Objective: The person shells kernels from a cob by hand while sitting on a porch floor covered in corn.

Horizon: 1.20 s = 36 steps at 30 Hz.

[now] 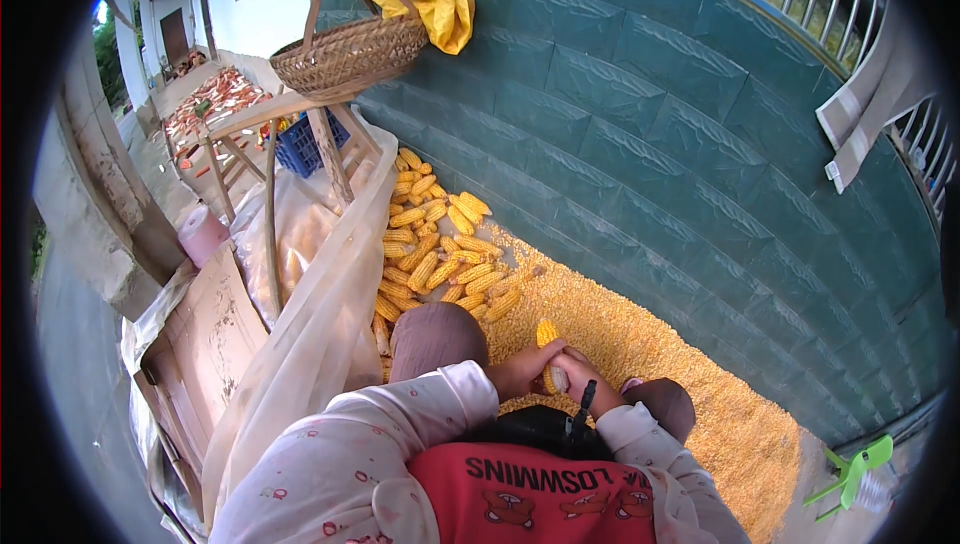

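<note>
In front of my lap both hands are wrapped around one ear of corn (547, 334). Its yellow upper end points away from me, and a paler, whitish patch near its lower end looks stripped of kernels. My left hand (525, 370) grips it from the left side. From the right, my right hand (579, 371) closes on the same ear, with its thumb side against it. The fingers partly hide the middle of the ear. Loose corn kernels (637, 334) cover the floor around and beyond my hands. Whole ears (450, 259) lie piled at the front left, past my knee.
A translucent plastic sheet (322, 304) hangs along my left. Beyond it stand a wooden frame (262, 112) bearing a wicker basket (352, 56), and a blue crate (307, 142). A green tiled wall (637, 131) rises ahead. A small green chair (855, 469) stands at far right.
</note>
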{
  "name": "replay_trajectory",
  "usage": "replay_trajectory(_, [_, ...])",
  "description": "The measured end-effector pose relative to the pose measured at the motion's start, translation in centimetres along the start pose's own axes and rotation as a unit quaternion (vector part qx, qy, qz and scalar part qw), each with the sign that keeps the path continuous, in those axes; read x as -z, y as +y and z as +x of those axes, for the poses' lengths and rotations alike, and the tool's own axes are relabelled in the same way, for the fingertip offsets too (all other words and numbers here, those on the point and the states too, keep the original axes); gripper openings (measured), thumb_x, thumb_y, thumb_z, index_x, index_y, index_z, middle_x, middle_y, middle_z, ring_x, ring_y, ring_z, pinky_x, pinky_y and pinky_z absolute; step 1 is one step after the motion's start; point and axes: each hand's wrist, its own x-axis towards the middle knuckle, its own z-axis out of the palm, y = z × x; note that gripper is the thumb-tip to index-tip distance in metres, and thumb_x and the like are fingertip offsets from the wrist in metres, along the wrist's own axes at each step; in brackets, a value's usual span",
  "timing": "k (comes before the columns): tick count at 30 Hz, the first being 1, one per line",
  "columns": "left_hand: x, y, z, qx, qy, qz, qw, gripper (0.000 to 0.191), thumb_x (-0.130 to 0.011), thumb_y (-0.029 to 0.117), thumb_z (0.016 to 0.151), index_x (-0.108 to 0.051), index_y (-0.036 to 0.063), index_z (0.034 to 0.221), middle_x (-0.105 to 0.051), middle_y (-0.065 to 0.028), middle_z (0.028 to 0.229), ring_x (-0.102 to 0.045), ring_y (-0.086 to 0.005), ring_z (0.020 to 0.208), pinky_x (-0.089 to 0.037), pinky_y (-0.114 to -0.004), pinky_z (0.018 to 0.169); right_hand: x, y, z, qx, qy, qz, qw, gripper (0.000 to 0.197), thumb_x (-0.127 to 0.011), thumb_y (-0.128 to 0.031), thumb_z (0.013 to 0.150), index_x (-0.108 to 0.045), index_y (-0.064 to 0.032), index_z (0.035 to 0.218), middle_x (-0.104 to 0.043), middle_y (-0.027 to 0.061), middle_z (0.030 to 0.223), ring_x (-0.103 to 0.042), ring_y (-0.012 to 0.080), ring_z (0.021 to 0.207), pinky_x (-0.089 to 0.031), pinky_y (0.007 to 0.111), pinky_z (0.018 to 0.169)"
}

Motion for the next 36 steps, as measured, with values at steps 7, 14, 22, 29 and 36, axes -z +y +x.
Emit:
replay_trajectory(7, [0.0, -0.7, -1.9, -0.114, 0.02, 0.13, 0.985, 0.038, -0.052, 0.043, 0.085, -0.053, 0.0097, 0.103, -0.059, -0.0037, 0.082, -0.056, -0.0142, 0.064, -0.045, -0.027, 0.051, 0.0, 1.0, -1.1, 0.018, -0.017, -0.04, 0.999, 0.028, -0.055, -0.016, 0.082, -0.052, -0.0025, 0.106, -0.058, 0.0066, 0.092, -0.056, 0.0158, 0.082, -0.045, 0.026, 0.068])
replay_trajectory(14, [-0.6, -0.4, -2.2, -0.182, -0.026, 0.225, 0.957, 0.039, -0.052, 0.039, 0.087, -0.051, 0.0074, 0.108, -0.057, -0.0042, 0.085, -0.054, -0.0128, 0.07, -0.046, -0.026, 0.055, 0.0, 0.3, -2.9, 0.011, -0.057, 0.059, 0.997, 0.039, -0.051, -0.005, 0.078, -0.044, -0.006, 0.116, -0.055, 0.0103, 0.1, -0.058, 0.0236, 0.086, -0.05, 0.037, 0.068])
replay_trajectory(22, [-0.2, -0.2, -0.5, -0.196, -0.03, 0.307, 0.931, 0.031, -0.053, 0.029, 0.088, -0.045, 0.0073, 0.109, -0.054, -0.0041, 0.088, -0.053, -0.0126, 0.071, -0.045, -0.026, 0.056, -1.7, -2.2, -4.4, -0.034, -0.044, 0.163, 0.985, 0.042, -0.045, -0.042, 0.09, -0.05, -0.007, 0.112, -0.059, 0.0102, 0.098, -0.059, 0.0241, 0.084, -0.05, 0.039, 0.069])
replay_trajectory(29, [-1.4, 0.5, -2.6, -0.064, -0.101, 0.13, 0.984, 0.039, -0.058, 0.016, 0.083, -0.04, 0.0129, 0.117, -0.054, -0.005, 0.093, -0.056, -0.0154, 0.074, -0.048, -0.029, 0.058, -1.7, -2.4, -5.3, -0.004, -0.005, 0.142, 0.99, 0.034, -0.051, -0.025, 0.089, -0.046, -0.0037, 0.116, -0.056, 0.0127, 0.104, -0.059, 0.026, 0.088, -0.051, 0.04, 0.073])
replay_trajectory(36, [-0.5, 0.2, -2.1, -0.058, -0.099, 0.068, 0.991, 0.053, -0.063, 0.009, 0.076, -0.035, 0.0144, 0.121, -0.051, -0.0085, 0.102, -0.058, -0.0214, 0.084, -0.05, -0.034, 0.059, -1.5, -1.3, -3.7, 0.0, -0.001, 0.091, 0.996, 0.035, -0.053, -0.02, 0.089, -0.044, -0.0028, 0.117, -0.053, 0.0127, 0.107, -0.055, 0.0254, 0.095, -0.049, 0.04, 0.075])
